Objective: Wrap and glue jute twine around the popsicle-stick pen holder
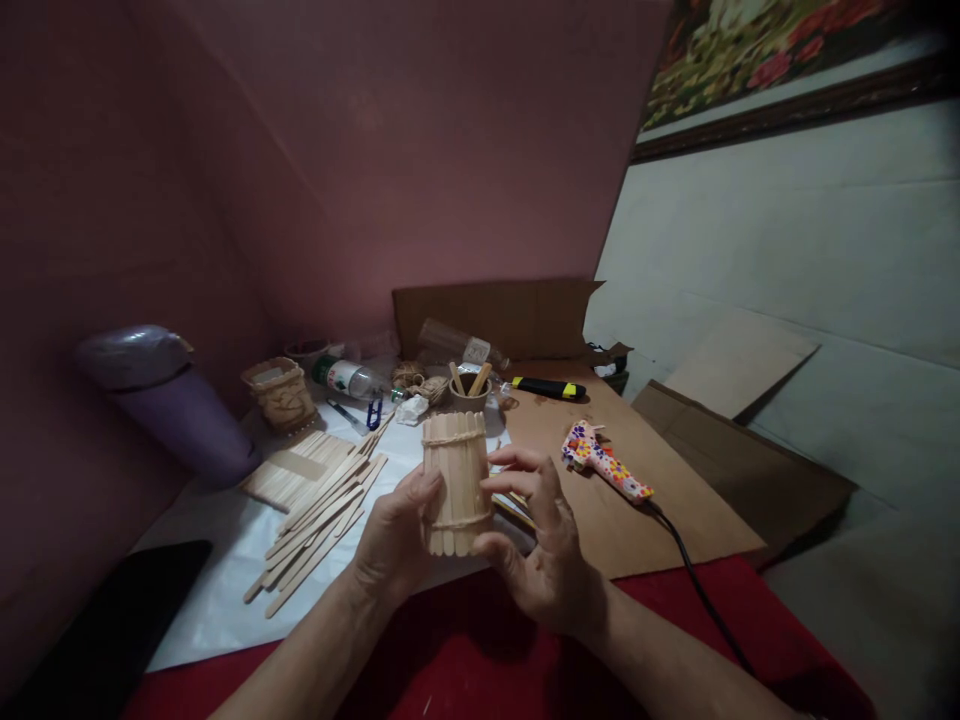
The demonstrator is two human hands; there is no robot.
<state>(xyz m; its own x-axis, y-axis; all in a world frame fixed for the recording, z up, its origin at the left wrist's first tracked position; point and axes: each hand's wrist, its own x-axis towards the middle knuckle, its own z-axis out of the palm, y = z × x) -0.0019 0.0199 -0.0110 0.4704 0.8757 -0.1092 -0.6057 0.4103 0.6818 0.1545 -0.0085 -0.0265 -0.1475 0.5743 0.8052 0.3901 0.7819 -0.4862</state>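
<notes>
Stick cup (456, 483), walls complete and bound with two twine bands, held upright between left hand (395, 540) and right hand (541, 550), both gripping its sides. Loose sticks (322, 515) unused just left of hands; glue gun (604, 463) lying idle near right.

Our two forearms come up from the bottom edge and angle toward each other. Our left hand (395, 540) is cupped, thumb up, fingers wrapped out of sight. Our right hand (544, 545) faces it, palm inward, fingers curled and spread, thumb low. Both hands are raised, wrists bent slightly.
</notes>
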